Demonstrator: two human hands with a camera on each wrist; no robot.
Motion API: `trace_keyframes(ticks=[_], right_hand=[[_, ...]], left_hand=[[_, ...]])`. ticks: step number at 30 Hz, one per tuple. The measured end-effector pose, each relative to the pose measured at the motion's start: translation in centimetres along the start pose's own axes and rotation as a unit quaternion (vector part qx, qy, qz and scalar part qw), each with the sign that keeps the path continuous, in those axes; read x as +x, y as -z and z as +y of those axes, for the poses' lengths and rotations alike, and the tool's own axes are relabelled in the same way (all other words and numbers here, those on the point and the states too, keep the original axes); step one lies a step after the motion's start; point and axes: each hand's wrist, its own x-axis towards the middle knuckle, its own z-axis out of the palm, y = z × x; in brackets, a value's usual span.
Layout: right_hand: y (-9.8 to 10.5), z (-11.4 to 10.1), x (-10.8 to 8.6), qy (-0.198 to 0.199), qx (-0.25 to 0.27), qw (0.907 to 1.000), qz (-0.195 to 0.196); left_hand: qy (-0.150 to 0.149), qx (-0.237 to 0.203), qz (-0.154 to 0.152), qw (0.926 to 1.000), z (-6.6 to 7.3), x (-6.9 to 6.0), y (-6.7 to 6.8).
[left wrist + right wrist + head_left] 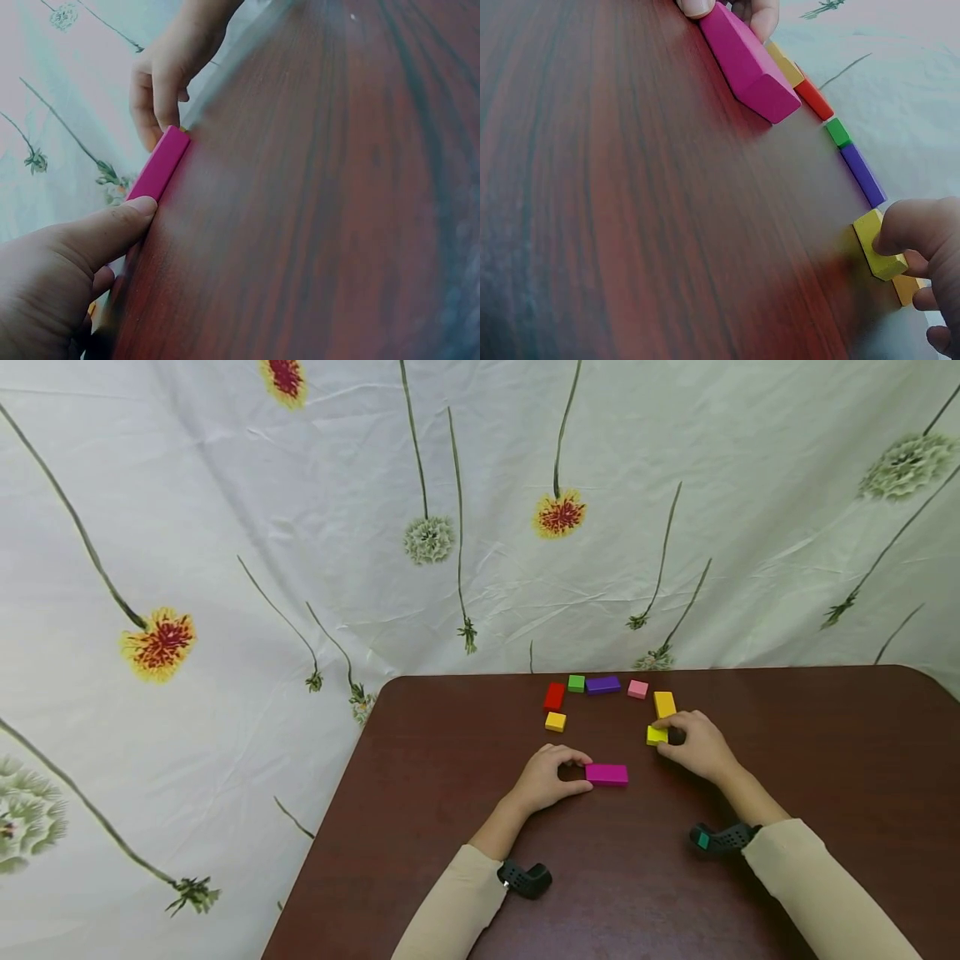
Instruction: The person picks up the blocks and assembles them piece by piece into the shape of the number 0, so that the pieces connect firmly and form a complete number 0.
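Observation:
On the brown table, my left hand pinches the left end of a magenta block between thumb and fingers. Further back on the right, my right hand holds a small yellow block, just in front of a longer orange-yellow block. The left wrist view has the thumb against the near end of the magenta block. In the right wrist view the thumb and fingers of my right hand are at the yellow block, with the orange-yellow block partly hidden behind.
Near the table's back edge lie a red block, a green block, a purple block and a pink block. A small orange block lies before the red one. Flower-printed cloth hangs behind.

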Motion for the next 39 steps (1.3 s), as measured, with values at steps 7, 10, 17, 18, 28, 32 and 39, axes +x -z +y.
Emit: trace_keyframes(ticks=[7, 10, 17, 18, 28, 32, 39], right_hand=[[-0.3, 0.0, -0.3, -0.003, 0.008, 0.9998, 0.018], [-0.4, -0.2, -0.6, -0.009, 0.015, 0.9995, 0.025], [-1.1, -0.9, -1.7, 0.01, 0.038, 0.9989, 0.026], [-1.3, -1.0, -1.9, 0.017, 0.038, 0.9988, 0.026], [-2.6, -2.5, -2.9, 0.06, 0.033, 0.9969, 0.039], [-2.8, -2.7, -3.0, 0.058, 0.03, 0.9972, 0.037], [-3.0, -2.6, -3.1, 0.061, 0.026, 0.997, 0.038]], left_hand=[[0.0, 0.0, 0.002, 1.0, 0.0, 0.0, -0.1], [-0.001, 0.004, 0.0, 1.0, 0.0, 0.0, -0.1], [-0.008, 0.005, 0.001, 1.0, -0.1, -0.1, -0.1], [-0.008, 0.004, 0.002, 1.0, -0.1, 0.0, -0.1], [0.003, 0.01, -0.003, 0.9999, -0.1, 0.0, -0.1], [0.008, 0.01, -0.006, 0.9999, -0.1, 0.1, -0.2], [0.013, 0.009, -0.007, 0.9998, 0.0, 0.1, -0.1]])
